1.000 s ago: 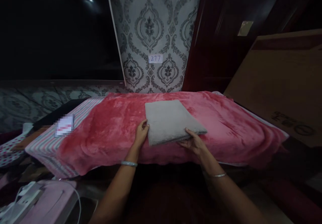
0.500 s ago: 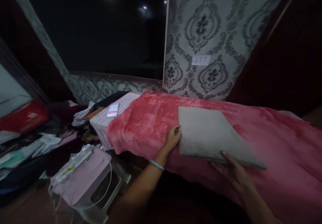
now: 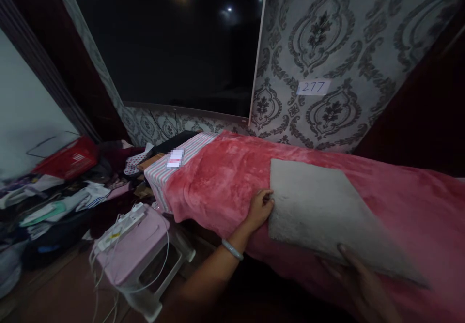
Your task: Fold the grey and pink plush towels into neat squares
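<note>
The right hand (image 3: 358, 273) gripped the near edge of a grey folded cloth (image 3: 316, 207), thumb on top and fingers tucked below, while the left hand (image 3: 259, 210), a pale bangle (image 3: 232, 250) on its wrist, stood at the cloth's left edge with its fingers curled. From where I stood, I could not tell whether that left hand pinched the fabric or merely touched it. The cloth lay flat over a pink blanket (image 3: 218, 173), its right-hand end blurred; whether its whole underside rested there was hidden from view.

The folding looked done, in my judgement: a straight-edged panel, with what seemed to be layers along the near side. What remained was harder to read, since the cloth had not yet been let go.

Well to the left, a power strip (image 3: 123, 227) sat on a pink stool (image 3: 140, 245), near a heap of clothes (image 3: 74, 202) and a red basket (image 3: 78, 157). Beyond the blanket, a card marked 277 (image 3: 313, 87) showed on the patterned wall (image 3: 363, 32) beside a dark screen (image 3: 174, 47).
</note>
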A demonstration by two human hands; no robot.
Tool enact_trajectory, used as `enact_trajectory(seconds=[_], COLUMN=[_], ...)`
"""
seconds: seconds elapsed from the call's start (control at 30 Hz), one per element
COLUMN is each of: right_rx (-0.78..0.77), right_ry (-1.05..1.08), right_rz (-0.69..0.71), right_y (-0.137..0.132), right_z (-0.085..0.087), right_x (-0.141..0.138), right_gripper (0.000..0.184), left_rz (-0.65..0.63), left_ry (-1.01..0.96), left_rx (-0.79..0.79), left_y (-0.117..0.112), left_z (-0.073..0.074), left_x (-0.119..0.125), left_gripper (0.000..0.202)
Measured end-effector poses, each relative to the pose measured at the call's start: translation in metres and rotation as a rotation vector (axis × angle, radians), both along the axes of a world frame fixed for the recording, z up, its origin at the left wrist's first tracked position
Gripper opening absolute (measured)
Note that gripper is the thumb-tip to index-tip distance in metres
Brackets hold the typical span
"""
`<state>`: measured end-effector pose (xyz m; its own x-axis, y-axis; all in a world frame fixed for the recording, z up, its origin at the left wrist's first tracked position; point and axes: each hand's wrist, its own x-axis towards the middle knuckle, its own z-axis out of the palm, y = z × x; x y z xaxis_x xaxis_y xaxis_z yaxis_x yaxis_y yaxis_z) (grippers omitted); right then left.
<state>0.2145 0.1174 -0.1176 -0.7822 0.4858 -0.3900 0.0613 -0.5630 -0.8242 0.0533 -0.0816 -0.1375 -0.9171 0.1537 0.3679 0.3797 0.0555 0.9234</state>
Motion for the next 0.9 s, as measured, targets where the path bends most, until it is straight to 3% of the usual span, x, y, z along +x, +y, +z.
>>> enact_trajectory(seconds=[0.17, 0.33, 0.43, 0.6, 0.77, 0.9], right_rx=[-0.060, -0.158, -0.215, -0.290, -0.305, -0.370], right_ry=[0.001, 0.118, 0.148, 0.074, 0.175, 0.204], right_rz=[-0.011, -0.048, -0.105, -0.121, -0.105, -0.093], right_y=[0.006, -0.004, -0.013, -0.021, -0.018, -0.024], right_z=[-0.005, 0.022, 0.034, 0.032, 0.038, 0.053], right_x=[-0.009, -0.016, -0.018, -0.016, -0.016, -0.015], right_gripper=[0.051, 0.041, 0.038, 0.034, 0.033, 0.029], left_rz=[-0.008, -0.077, -0.093, -0.099, -0.082, -0.210], left_ry=[0.009, -0.058, -0.131, -0.257, -0.396, -0.686], left_rx=[0.024, 0.110, 0.287, 0.440, 0.555, 0.683], left_y=[-0.002, -0.007, -0.008, -0.007, -0.006, -0.010], left_z=[0.001, 0.001, 0.003, 0.014, 0.027, 0.040], left_x=[-0.003, -0.011, -0.017, -0.015, -0.011, -0.005], left_gripper=[0.029, 0.031, 0.038, 0.037, 0.036, 0.029])
